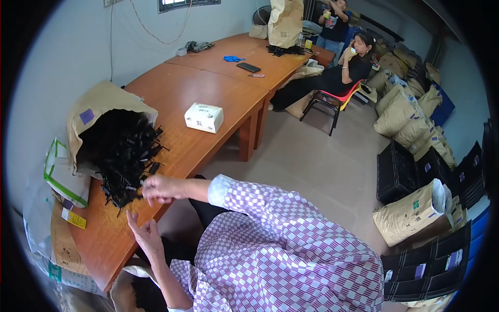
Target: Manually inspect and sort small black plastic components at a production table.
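The long wooden tabletop (208, 99) runs away from the person, and on its near end a tan paper sack (101, 104) lies on its side with its mouth open, spilling a heap of small black plastic parts (122, 151) toward the table's edge. Picking from such a loose tangle looks to go best by working the outer fringe: take only the few pieces that already lie free at the rim of the heap and draw them sideways off the pile rather than lifting through it, since the parts seem to interlock and a deep grab would likely drag a clump over the edge. The right hand (160, 188), sleeved in purple-and-white check, rests at the lower right fringe of the heap, fingers curled and touching the outermost pieces; whether they have actually closed on one is too small to tell. The left hand (145, 233) is open and holds nothing, fingers spread, over the tabletop's near edge, just below the heap and apart from it. Farther up the tabletop, well apart from both hands, sits a white tissue box (204, 117).
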`<state>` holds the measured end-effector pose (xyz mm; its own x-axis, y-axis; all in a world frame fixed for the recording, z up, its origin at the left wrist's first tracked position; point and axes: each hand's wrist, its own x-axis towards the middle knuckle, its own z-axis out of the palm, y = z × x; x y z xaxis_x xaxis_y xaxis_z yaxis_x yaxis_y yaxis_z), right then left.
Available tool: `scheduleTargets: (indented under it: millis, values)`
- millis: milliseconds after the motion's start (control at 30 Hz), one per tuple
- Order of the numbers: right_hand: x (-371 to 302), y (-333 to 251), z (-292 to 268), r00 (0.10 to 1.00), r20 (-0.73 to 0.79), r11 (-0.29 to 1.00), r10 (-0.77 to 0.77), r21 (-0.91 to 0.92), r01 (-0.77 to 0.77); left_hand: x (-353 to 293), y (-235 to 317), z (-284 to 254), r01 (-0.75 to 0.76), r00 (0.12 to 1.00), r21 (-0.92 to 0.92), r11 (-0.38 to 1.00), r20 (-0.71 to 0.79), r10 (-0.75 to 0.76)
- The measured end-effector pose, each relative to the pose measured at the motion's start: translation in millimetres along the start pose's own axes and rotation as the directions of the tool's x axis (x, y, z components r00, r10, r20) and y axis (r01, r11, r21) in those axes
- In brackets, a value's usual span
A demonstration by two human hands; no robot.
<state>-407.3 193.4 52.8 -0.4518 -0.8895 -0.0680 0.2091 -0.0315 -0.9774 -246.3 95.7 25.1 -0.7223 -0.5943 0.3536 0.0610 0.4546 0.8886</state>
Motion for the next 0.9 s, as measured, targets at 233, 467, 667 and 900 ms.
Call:
scheduleTargets:
  millis: [233, 467, 667, 900]
  values:
    - [-17, 35, 10, 0.979, 0.165, 0.993, 0.120, -0.007, -0.120, 18, -65, 3, 0.268, 0.926, -0.077, 0.960, 0.297, -0.235]
    - [-15, 46, 15, 0.988, 0.124, 0.985, 0.088, 0.135, -0.104, 15, -74, 30, 0.205, 0.976, -0.440, 0.874, 0.154, -0.152]
    - [-17, 59, 11, 0.996, 0.057, 0.995, 0.074, 0.057, -0.077, 5, -56, 30, 0.095, 0.963, -0.113, 0.989, 0.263, -0.062]
    - [-18, 72, -1, 0.984, -0.111, 0.896, -0.138, -0.437, 0.076, 3, -49, 33, 0.111, 0.883, 0.101, 0.989, 0.446, -0.145]
